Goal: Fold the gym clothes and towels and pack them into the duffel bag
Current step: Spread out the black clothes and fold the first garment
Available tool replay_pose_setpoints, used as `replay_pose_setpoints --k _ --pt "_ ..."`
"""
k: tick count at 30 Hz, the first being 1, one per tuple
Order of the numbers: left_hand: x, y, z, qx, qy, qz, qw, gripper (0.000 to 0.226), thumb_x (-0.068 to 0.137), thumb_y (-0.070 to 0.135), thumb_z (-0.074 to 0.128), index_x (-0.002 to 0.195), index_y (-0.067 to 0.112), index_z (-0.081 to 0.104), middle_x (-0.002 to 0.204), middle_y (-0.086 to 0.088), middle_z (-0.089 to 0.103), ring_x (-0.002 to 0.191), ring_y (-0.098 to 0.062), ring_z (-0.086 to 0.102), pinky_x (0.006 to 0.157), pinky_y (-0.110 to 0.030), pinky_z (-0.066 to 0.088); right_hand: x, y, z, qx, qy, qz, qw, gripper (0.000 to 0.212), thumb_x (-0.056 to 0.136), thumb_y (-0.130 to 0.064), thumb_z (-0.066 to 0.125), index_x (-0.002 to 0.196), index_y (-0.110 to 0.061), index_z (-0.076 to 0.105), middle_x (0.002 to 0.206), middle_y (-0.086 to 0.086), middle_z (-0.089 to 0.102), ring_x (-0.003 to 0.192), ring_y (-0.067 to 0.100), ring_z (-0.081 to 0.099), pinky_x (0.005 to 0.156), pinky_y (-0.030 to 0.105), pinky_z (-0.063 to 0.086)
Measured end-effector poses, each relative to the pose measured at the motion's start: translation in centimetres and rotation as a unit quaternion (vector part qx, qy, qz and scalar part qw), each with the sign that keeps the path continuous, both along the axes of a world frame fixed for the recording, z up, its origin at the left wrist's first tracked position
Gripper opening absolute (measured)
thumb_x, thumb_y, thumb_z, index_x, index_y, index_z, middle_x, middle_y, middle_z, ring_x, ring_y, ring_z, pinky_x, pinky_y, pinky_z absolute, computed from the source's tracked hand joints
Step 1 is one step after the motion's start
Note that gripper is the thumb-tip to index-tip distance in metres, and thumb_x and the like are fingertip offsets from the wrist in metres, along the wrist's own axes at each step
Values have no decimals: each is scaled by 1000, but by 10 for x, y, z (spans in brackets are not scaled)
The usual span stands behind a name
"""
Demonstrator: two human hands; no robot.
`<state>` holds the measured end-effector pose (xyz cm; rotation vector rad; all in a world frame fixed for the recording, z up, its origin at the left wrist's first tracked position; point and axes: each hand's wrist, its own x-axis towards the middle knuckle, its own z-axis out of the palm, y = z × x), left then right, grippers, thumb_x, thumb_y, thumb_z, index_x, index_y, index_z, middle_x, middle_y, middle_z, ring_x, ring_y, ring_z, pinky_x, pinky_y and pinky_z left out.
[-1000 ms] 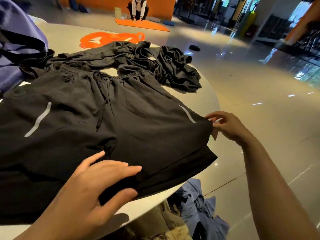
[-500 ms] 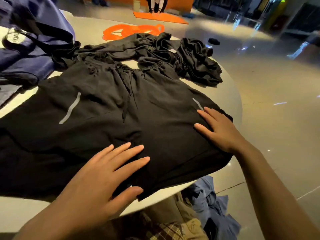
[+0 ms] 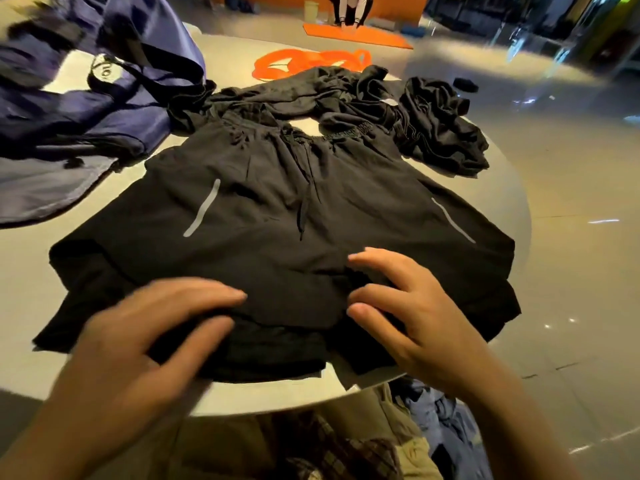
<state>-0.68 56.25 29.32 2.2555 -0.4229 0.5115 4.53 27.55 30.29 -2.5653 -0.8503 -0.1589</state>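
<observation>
Now my left hand [image 3: 138, 344] and right hand [image 3: 412, 317] rest on the black shorts [image 3: 277, 216], fingers spread wide. Shorts lie flat on the desk [image 3: 512, 188], long axis left-right, waistband far.

You are working at a round, pale table [image 3: 498, 188] whose near edge curves just below the black shorts [image 3: 277, 237], which lie spread flat at its middle with the waistband on the far side. Beyond the shorts, touching the waistband, lies a crumpled heap of black garments [image 3: 415, 112], and farther beyond it an orange band [image 3: 304, 62]. Left of the shorts rests the navy duffel bag [image 3: 86, 109].
</observation>
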Motion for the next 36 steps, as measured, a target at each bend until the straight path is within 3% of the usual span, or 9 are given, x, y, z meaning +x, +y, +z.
replay_pose_setpoints --k 4,10,13,16,20,23,28,32,36 --pt "24 49 -23 120 80 212 967 58 87 64 38 130 30 54 131 1 52 124 -27 48 102 -55 39 -1 -9 -7 -24 -25 -57 998 55 97 -61 22 91 -29 67 118 -10 60 114 2 48 94 35 46" --pt "32 67 -26 50 164 256 951 67 77 86 18 129 53 43 143 0 42 133 -26 38 108 -56 32 1 19 23 68 -34 -41 996 27 92 -52 41 105 -35 57 122 -20 54 118 -3 47 94 21 40" --pt "40 69 -21 61 164 315 933 73 79 81 21 131 38 47 142 -6 42 132 -33 37 107 -57 31 8 42 22 -41 37 14 998 51 93 -63 20 139 -47 34 150 -23 25 141 -4 15 115 24 17" --pt "51 77 -16 140 171 360 907 77 79 77 24 130 27 53 127 -12 54 118 -40 45 96 -56 38 11 44 4 -244 139 17 960 61 83 -68 2 141 -55 -12 150 -26 -27 135 -4 -33 118 37 -13" --pt "55 74 -15 186 193 381 885 83 76 79 29 125 20 59 118 -13 55 109 -42 47 92 -55 40 8 36 11 -295 188 30 936 62 81 -69 3 137 -58 -22 144 -28 -38 128 -6 -42 110 32 -25" --pt "52 68 -14 169 190 387 886 79 75 81 45 117 16 63 108 -16 56 101 -42 49 87 -55 43 16 38 33 -274 233 40 932 65 79 -73 11 141 -60 -5 149 -32 -25 134 -9 -29 114 26 -15" --pt "41 56 -4 142 155 374 903 38 80 49 65 93 14 64 85 -9 63 81 -36 55 66 -41 42 63 81 77 -189 63 -3 980 56 86 -67 33 130 -36 50 129 -16 51 115 5 49 95 33 43" --pt "35 53 -6 142 154 335 919 23 81 37 68 83 15 63 72 1 55 69 -27 53 58 -33 34 156 153 81 -81 -16 -4 997 35 95 -41 51 124 -24 54 111 4 61 99 22 57 83 38 48" --pt "30 54 1 97 222 329 913 24 91 51 46 98 29 54 79 11 47 80 -11 45 64 -27 32 245 227 56 -198 53 23 978 46 101 -38 38 144 -21 34 133 17 51 116 35 50 88 38 41"
